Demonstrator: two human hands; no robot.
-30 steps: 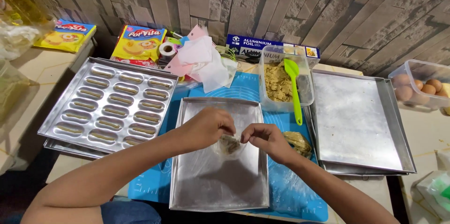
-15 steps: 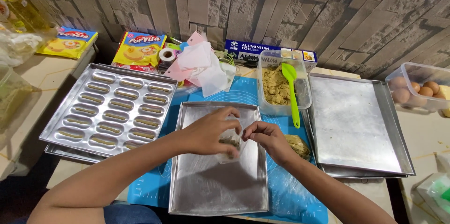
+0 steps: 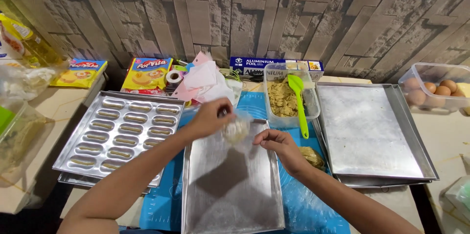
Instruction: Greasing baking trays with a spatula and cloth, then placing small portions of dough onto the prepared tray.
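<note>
Two hands at work: your left hand pinches a pale dough lump wrapped in thin clear plastic, while your right hand grips the wrap's edge beside it. Both hover above a flat metal tray; a tub of filling with a green spatula sits just beyond your right hand.

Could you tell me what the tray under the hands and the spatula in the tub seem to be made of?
Tray: apparently bare metal, perhaps aluminium; dull silver sheen, folded rims. Spatula: likely silicone or plastic; uniform bright green, smooth matte surface.
</note>
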